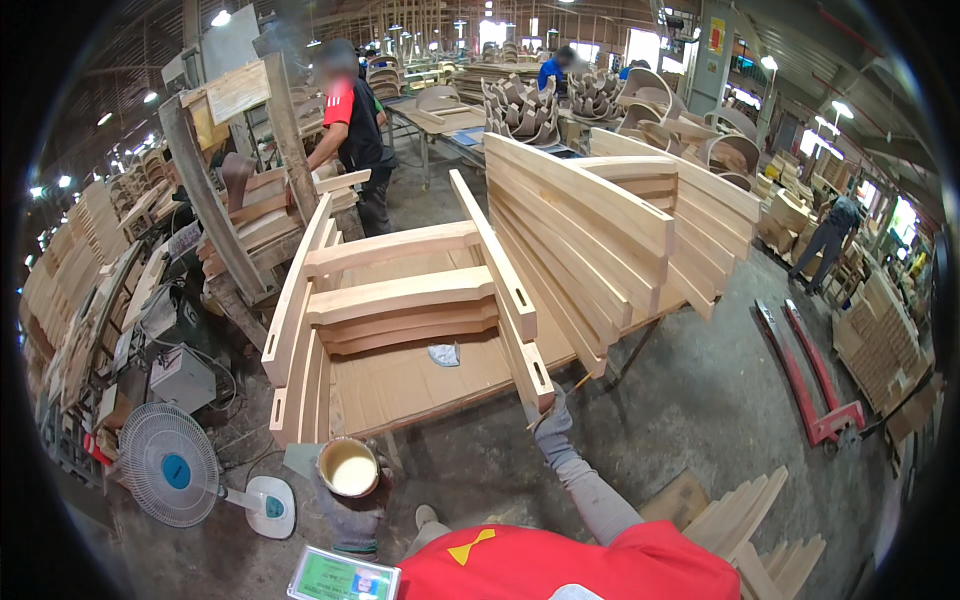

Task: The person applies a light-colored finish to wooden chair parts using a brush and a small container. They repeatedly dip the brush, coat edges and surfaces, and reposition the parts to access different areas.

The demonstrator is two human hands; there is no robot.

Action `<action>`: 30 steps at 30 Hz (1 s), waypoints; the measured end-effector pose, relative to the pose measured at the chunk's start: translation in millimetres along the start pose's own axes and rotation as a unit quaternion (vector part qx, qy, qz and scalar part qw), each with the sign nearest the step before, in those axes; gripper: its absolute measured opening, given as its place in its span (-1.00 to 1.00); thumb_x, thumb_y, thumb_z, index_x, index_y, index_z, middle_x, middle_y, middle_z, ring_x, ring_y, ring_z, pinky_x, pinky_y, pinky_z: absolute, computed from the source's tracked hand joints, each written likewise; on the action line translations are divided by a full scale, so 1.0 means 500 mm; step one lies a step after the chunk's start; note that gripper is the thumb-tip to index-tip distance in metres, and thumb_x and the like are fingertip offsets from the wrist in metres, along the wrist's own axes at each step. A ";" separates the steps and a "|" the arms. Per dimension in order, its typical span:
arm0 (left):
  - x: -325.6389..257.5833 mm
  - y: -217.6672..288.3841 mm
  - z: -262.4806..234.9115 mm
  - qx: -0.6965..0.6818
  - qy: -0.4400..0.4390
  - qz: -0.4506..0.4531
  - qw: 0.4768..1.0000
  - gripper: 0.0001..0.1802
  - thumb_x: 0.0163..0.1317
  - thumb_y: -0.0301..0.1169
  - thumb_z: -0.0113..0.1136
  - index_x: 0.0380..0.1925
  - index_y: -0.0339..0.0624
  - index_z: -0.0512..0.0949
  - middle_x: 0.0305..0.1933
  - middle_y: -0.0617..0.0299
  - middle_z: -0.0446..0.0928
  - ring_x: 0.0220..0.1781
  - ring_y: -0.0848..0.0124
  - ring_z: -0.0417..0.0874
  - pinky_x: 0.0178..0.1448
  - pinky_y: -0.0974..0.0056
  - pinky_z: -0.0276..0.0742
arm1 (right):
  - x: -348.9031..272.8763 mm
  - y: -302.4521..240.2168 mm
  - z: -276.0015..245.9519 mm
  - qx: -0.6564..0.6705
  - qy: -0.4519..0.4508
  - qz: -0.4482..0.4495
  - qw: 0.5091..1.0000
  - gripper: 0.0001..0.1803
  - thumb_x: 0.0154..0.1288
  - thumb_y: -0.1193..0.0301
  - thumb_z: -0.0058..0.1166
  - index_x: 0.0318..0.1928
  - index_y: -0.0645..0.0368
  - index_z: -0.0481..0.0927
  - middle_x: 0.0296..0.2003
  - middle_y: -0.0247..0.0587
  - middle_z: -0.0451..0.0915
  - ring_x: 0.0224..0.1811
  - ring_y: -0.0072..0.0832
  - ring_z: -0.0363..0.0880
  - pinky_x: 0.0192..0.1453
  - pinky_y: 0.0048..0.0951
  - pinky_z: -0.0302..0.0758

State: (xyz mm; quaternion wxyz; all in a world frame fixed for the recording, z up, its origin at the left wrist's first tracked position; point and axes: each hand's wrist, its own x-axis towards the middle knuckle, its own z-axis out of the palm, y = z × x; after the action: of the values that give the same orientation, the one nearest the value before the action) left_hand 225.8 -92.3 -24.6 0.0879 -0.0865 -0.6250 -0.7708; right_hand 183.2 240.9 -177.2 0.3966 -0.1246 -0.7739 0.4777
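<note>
My left hand (352,520), in a grey glove, is closed around a small cup (349,468) of cream-coloured liquid, held near the lower left of the table. My right hand (553,430), gloved too, is closed at the near end of a wooden chair frame (398,292). A thin orange-brown stick (583,381) juts from beside its fingers; its other end is hidden. The frame lies stacked on others, its long side rails joined by curved crosspieces, with slots cut near the rail ends. A crumpled whitish scrap (443,354) rests on the cardboard (380,390) between the rails.
Stacked wooden frames (590,230) stand on the table's right. A fan (170,465) is on the floor at left, beside a grey box (182,376). A red pallet jack (820,400) sits at right. Boards (740,520) lie low right. A co-worker (352,130) stands beyond the table.
</note>
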 end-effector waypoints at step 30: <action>0.005 0.010 0.030 -0.214 -0.001 -0.073 0.974 -0.46 0.05 -0.30 0.18 0.06 -0.06 0.26 -0.21 0.09 0.43 -0.25 0.27 0.50 -0.27 0.22 0.50 | 0.001 -0.012 -0.006 0.008 -0.007 0.007 1.000 -0.29 -0.04 0.42 0.23 0.15 0.16 0.21 0.01 -0.07 0.39 0.04 -0.29 0.40 0.12 -0.35 0.33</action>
State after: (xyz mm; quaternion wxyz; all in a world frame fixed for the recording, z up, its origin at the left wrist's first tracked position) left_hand 224.7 -78.5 -16.1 0.0100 -0.0577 -0.4501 -0.8911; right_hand 186.0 240.1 -171.3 0.3883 -0.1237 -0.7723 0.4873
